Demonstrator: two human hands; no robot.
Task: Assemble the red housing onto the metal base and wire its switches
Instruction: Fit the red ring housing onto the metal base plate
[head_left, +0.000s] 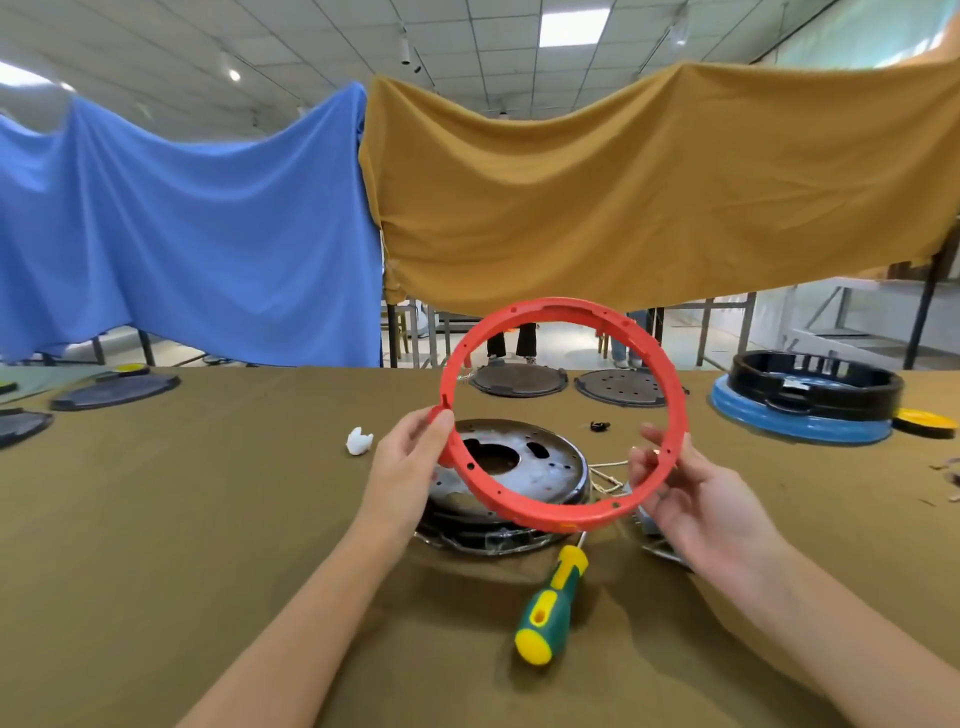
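Observation:
I hold the red ring housing (675, 384) up in the air, tilted toward me, above the table. My left hand (405, 467) grips its left rim with thumb on the front and fingers behind. My right hand (691, 504) holds the lower right rim, thumb and fingers curled round it. Below and behind the ring lies the round metal base (540, 467), dark and perforated, with a large central hole, resting on a black part. Thin pale wires (605, 475) trail off the base's right side.
A green and yellow screwdriver (553, 603) lies in front of the base. A small white part (358, 441) and a small black part (600, 426) sit on the brown cloth. Dark round plates (519, 382) lie farther back; a black housing on a blue ring (805, 405) stands at the right.

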